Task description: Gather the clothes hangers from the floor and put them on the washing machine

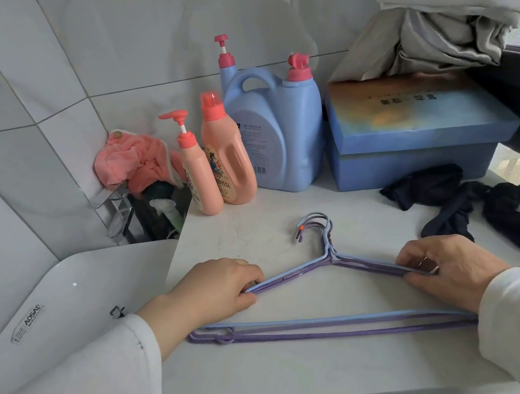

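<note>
Head view, left hand (211,292) and right hand (451,264) grasping hangers (308,322), blue box (414,135) lidded

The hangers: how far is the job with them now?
Mostly done: the stacked blue and purple hangers already lie flat on the white counter over the machine. In hand: the left hand and right hand each pinch one sloping arm of the stack, grip closed. Left: let go. The floor is out of view, so more hangers may remain.

Four bottles (278,131), one box (415,141), two hands (213,292).
</note>
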A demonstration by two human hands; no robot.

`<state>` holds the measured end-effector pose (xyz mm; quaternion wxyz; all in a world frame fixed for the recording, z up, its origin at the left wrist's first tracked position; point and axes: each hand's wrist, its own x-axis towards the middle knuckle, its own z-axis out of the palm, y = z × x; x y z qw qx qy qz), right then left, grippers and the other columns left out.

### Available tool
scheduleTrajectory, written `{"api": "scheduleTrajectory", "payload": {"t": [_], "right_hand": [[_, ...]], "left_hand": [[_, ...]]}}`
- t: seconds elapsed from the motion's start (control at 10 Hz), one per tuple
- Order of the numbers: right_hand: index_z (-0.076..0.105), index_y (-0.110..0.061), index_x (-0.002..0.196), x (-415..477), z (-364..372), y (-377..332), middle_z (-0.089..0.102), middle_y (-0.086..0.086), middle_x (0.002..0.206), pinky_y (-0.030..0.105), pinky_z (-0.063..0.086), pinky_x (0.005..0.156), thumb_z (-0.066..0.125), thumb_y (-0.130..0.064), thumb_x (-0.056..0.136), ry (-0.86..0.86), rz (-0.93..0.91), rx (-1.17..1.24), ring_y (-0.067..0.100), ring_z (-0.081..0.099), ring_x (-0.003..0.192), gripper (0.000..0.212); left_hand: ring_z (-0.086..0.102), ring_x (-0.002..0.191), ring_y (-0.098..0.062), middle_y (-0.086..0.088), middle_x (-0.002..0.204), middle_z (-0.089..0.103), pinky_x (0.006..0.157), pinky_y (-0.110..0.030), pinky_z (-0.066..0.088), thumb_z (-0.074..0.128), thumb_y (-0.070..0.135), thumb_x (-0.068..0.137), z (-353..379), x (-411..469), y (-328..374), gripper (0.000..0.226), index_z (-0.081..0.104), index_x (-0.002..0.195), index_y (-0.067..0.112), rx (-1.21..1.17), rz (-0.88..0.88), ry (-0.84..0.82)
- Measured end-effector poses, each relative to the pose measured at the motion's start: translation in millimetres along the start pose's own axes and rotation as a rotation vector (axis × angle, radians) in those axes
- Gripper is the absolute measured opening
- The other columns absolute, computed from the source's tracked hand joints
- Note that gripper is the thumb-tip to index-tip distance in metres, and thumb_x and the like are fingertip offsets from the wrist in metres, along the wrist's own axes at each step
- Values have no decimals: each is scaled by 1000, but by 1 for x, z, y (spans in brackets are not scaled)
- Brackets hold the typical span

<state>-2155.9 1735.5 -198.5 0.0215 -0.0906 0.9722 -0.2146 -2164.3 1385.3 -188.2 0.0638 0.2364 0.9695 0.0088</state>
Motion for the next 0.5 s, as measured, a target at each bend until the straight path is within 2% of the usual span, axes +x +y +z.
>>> {"api": "scheduleTrajectory", "payload": {"t": [0.1, 0.2, 0.3, 0.4, 0.5], "right_hand": [[57, -46, 69, 0, 0, 1, 67, -14, 77, 7, 43, 63, 70, -18, 76, 11, -6, 25, -1, 63, 70, 31], [57, -49, 71, 0, 0, 3, 68, -15, 79, 9, 45, 65, 70, -19, 76, 7, -20, 30, -6, 61, 81, 34], [56, -50, 73, 1, 0, 5, 67, -18, 82, 9, 46, 67, 70, -23, 76, -16, -10, 22, -2, 64, 73, 30], [59, -48, 82, 2, -1, 0, 66, -20, 84, 13, 47, 70, 70, -36, 74, -22, 8, 14, -4, 63, 77, 18], [62, -44, 93, 5, -1, -4, 65, -21, 90, 17, 48, 71, 69, -44, 74, 25, 4, 68, -4, 61, 85, 21]], "left_hand": [[57, 91, -13, 10, 100, 61, 74, -33, 47, 58, 45, 86, -3, -1, -1, 28, 57, 110, 32, -6, 5, -30], [54, 86, -10, 16, 92, 54, 72, -31, 45, 60, 45, 82, -6, -3, -2, 30, 56, 110, 36, -6, 9, -40], [52, 84, -9, 11, 99, 61, 73, -32, 47, 56, 35, 83, -8, -3, -1, 29, 56, 111, 36, 13, 3, -49], [55, 90, -9, 12, 105, 62, 76, -32, 47, 57, 46, 83, -9, -3, 0, 33, 54, 115, 38, -27, -14, -55], [56, 105, -10, 14, 116, 58, 87, -33, 48, 52, 57, 85, -12, 1, 1, 42, 50, 122, 37, -130, -64, -20]]}}
